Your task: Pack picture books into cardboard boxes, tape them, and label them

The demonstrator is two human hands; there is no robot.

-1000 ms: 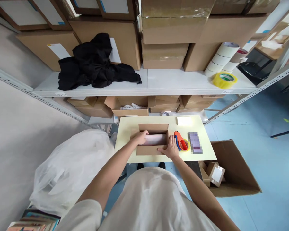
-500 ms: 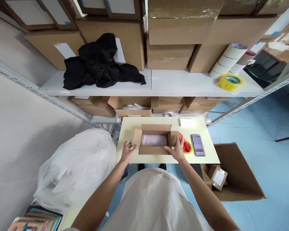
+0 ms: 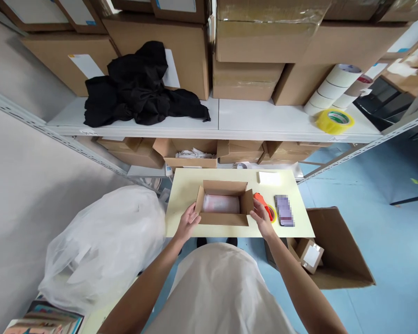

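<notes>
A small open cardboard box [image 3: 224,219] sits on the pale yellow table [image 3: 176,185], its side flaps tilted up. Inside lies a pinkish packet in clear wrap [image 3: 221,204]. My left hand [image 3: 188,222] touches the left flap [image 3: 199,200] near its lower corner, fingers partly spread. On the other side, my right hand [image 3: 263,220] rests its fingertips against the right flap [image 3: 248,202], thumb and fingers apart. Just beyond that hand lies a red tape dispenser [image 3: 261,200] with a yellow-edged tape roll [image 3: 272,213], partly covered by the fingers.
A pixelated purple item [image 3: 284,211] and a white stack of paper [image 3: 269,178] lie on the table's right. A large carton [image 3: 341,250] stands on the floor at right, a white plastic bag [image 3: 107,246] at left. Behind is a shelf [image 3: 244,116] with boxes, black cloth and tape rolls.
The side flaps have gone from leaning outward to standing more upright. My left hand has come up to the left flap, and my right hand has shifted to the outside of the right flap.
</notes>
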